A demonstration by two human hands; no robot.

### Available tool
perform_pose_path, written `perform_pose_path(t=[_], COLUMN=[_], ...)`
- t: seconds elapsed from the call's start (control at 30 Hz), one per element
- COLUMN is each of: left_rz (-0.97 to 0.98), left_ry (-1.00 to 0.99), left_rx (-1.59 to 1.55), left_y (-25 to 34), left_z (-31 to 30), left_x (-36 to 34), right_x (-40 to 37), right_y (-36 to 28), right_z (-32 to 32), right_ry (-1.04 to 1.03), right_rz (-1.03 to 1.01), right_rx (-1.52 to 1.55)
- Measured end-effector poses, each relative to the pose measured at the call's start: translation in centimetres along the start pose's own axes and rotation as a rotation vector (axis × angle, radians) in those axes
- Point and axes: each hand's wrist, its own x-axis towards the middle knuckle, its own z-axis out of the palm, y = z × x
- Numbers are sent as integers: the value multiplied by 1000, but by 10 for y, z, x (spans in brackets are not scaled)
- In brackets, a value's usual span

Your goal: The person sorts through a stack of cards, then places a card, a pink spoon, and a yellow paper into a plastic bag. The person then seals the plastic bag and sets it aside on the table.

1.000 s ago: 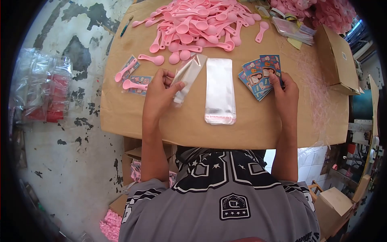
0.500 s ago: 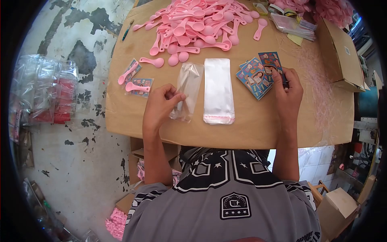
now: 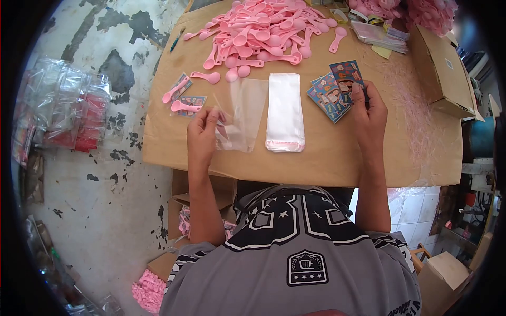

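Observation:
My left hand [image 3: 202, 134] pinches the left edge of a clear plastic bag [image 3: 243, 113], which spreads to the right over the table. Between thumb and fingers, my right hand [image 3: 370, 105] holds a printed card [image 3: 345, 75], blue with small pictures. Just beneath it lies a fanned stack of matching cards [image 3: 327, 97]. A pile of flat clear bags [image 3: 284, 113] sits in the middle, between my hands. Left of the bag, two bagged cards each have a pink spoon on top, one being the nearer spoon [image 3: 185, 106]. Another pink spoon [image 3: 206, 77] lies loose beside them.
A large heap of pink spoons [image 3: 258, 34] covers the back of the brown paper-covered table [image 3: 337, 158]. At the back right are tape rolls, plastic packs [image 3: 379, 36] and a cardboard box [image 3: 440, 71]. A pen [image 3: 177, 39] lies at the left edge.
My left hand has shifted left and a little down, and the clear bag now spreads wider. My right hand has lifted the card slightly up and left from the stack.

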Motion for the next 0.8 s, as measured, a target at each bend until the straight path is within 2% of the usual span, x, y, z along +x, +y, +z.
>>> perform_pose_path(t=[0.1,0.2,0.3,0.43,0.53,0.63,0.73,0.8], left_rz=[-156,-185,-260,-223,-171,-129,-112,-103], left_ry=[83,-2,47,78,104,110,96,96], left_rx=[-172,-347,-561,-649,-730,-883,-954,-943], left_y=[7,11,24,19,34,45,49,51], left_z=[-1,2,19,38,66,88,103,110], left_x=[-12,-25,-34,-39,-42,-41,-40,-41], right_x=[-3,-6,-11,-15,-17,-24,-34,-41], right_y=[-3,-9,-13,-12,-9,-28,-42,-42], right_z=[0,-1,5,3,7,3,5,9], right_ry=[-36,-81,-71,-161,-284,-502,-566,-521], right_rz=[43,41,13,-28,69,225,234,233], right_rx=[56,55,77,-9,166,300,322,376])
